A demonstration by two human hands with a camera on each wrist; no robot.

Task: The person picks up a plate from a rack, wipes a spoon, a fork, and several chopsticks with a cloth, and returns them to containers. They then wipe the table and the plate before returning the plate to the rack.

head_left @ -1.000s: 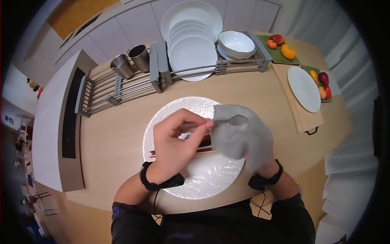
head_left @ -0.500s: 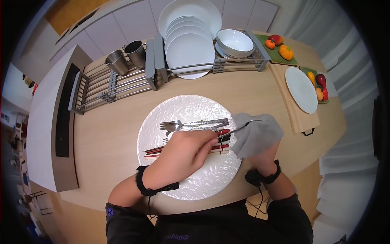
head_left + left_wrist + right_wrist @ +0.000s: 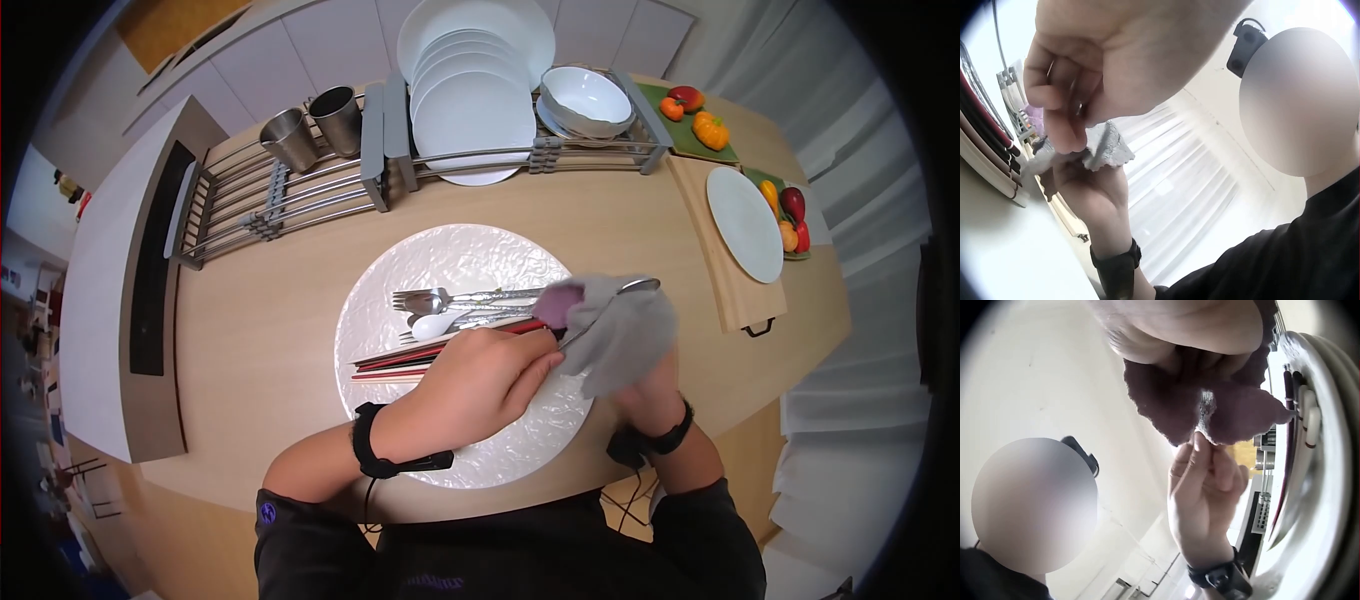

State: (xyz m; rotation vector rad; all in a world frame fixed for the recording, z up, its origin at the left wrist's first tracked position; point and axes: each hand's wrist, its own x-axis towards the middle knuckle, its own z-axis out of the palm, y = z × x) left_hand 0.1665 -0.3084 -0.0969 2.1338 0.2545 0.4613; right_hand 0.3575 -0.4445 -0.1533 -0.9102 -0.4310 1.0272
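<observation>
Mid-wipe, by the look: left hand (image 3: 490, 375) pinches the handle of a spoon (image 3: 628, 288), right hand (image 3: 645, 385) clenched round a grey cloth (image 3: 612, 325) wrapped on its shaft. Spoon held just above the right rim of the textured plate (image 3: 450, 265) on the bench (image 3: 260, 330); long axis near-left to far-right, bowl pointing far right. Fork (image 3: 425, 299), white spoon (image 3: 432, 325) and chopsticks (image 3: 400, 358) lie on the plate, seemingly left to do

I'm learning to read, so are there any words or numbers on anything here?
No words or numbers can be read.
Small purple mark on the dark sleeve: too small to read.
Faint print on the shirt: blurred.
The plates, cups and cloth are plain.
</observation>
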